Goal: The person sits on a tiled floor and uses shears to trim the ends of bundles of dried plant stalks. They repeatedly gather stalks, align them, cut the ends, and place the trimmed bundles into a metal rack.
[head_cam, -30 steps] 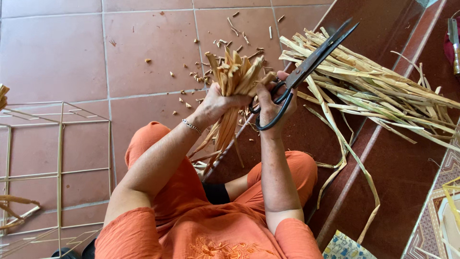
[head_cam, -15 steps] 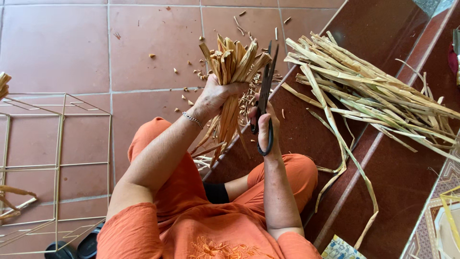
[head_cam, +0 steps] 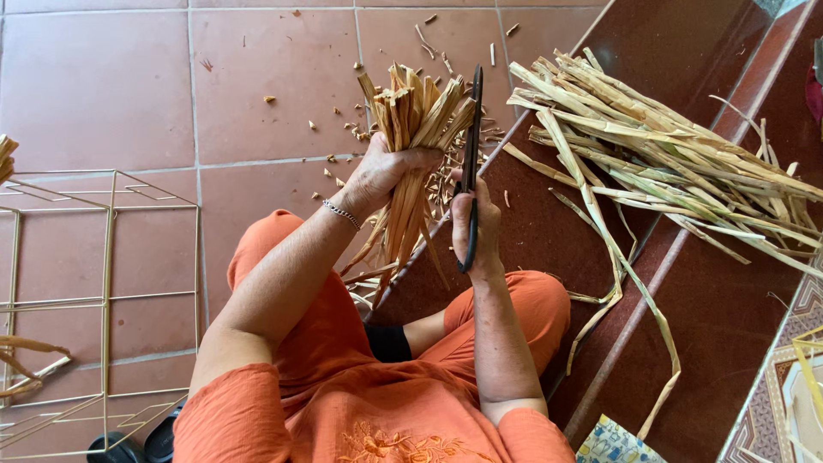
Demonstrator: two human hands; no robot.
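Dried, straw-coloured reed strips (head_cam: pixel 411 129) are standing upright as a bundle in the left hand (head_cam: pixel 381 171), which is clamping around their middle above the tiled floor (head_cam: pixel 103 86). Just beside them the right hand (head_cam: pixel 476 227) is gripping black scissors (head_cam: pixel 471 146), blades pointing up and closed. A loose pile of long reeds (head_cam: pixel 669 146) is lying on the dark red step (head_cam: pixel 729 326).

Red-brown tile floor (head_cam: pixel 103 86) w/ pale grout lines. Small cut leaf scraps (head_cam: pixel 343 129) scattered far centre. Gold wire frame (head_cam: pixel 103 291) stands near left. On the right, dark red step (head_cam: pixel 549 231), w/ a loose pile of dried leaf strips (head_cam: pixel 669 154) lying across it.
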